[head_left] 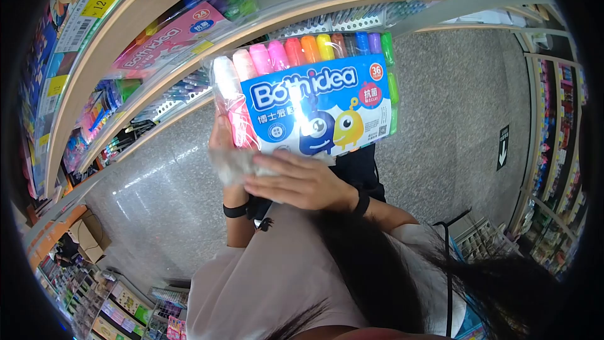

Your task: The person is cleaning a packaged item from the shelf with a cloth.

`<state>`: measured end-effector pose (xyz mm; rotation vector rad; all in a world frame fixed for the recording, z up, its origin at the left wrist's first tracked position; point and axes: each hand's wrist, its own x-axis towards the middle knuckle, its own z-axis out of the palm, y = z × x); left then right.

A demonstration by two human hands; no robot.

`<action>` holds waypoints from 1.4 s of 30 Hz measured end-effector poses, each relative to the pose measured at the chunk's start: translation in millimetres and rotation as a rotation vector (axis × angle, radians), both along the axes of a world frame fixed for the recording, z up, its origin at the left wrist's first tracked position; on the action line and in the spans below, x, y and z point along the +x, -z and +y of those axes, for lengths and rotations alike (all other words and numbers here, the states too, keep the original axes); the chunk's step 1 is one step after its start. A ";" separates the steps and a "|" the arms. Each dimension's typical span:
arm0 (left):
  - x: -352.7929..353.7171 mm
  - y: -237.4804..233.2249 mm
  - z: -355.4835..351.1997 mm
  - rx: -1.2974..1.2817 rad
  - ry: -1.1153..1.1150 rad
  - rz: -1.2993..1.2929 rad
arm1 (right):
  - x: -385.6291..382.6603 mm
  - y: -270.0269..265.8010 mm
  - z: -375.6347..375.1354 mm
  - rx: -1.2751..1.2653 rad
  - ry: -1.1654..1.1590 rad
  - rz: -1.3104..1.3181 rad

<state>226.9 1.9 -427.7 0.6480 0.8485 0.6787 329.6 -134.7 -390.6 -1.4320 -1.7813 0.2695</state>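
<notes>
A clear-wrapped pack of modelling clay, with a blue printed front and a row of coloured sticks along its top, is held up in front of me. My left hand grips it at its left edge, mostly hidden behind the pack and a cloth. Against the pack's lower left corner lies a greyish-white cloth, slightly blurred. Fingers of my right hand press over that cloth, just below the pack's bottom edge. Both wrists wear dark bands.
Curved shelves stand close ahead and to the left. A pink clay pack and a yellow price label are on them. Stocked racks line the right side. A cardboard box sits at lower left, and a floor arrow sign marks the grey floor.
</notes>
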 end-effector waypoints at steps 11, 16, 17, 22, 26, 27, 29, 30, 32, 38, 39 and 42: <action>2.2 -2.5 -1.3 0.303 0.100 0.173 | 68.3 35.1 -63.5 -0.047 0.915 0.062; 7.4 1.5 0.7 0.306 0.010 0.209 | 35.3 34.1 -73.5 -0.128 0.565 0.093; 5.8 1.6 1.7 0.334 0.025 0.219 | 35.8 38.0 -79.2 -0.132 0.534 0.086; 4.9 1.5 -2.1 0.319 0.020 0.204 | 72.2 49.9 -87.2 -0.111 0.842 0.119; 0.1 0.1 -1.1 0.311 0.124 0.166 | 72.7 37.4 -63.0 -0.146 0.982 0.183; 0.7 0.0 -1.4 0.312 0.120 0.165 | 72.8 34.4 -57.2 -0.160 1.009 0.133; 2.8 -0.7 -1.9 0.302 0.091 0.173 | 78.2 26.5 -48.2 -0.175 0.988 0.140; 6.1 -1.3 -3.4 0.301 0.091 0.171 | 80.6 22.5 -44.4 -0.191 0.968 0.148; 13.8 -2.4 -6.3 0.338 -0.069 0.203 | 83.0 16.5 -37.2 -0.186 0.880 0.098; -0.9 1.4 -1.0 0.326 0.121 0.146 | 55.4 2.8 -14.5 -0.190 0.530 0.007; -1.9 2.0 -1.7 0.333 0.121 0.147 | 63.3 2.2 -18.8 -0.208 0.497 -0.066; -0.8 4.5 -7.1 0.364 0.090 0.127 | 91.6 0.4 -26.2 -0.270 0.653 0.101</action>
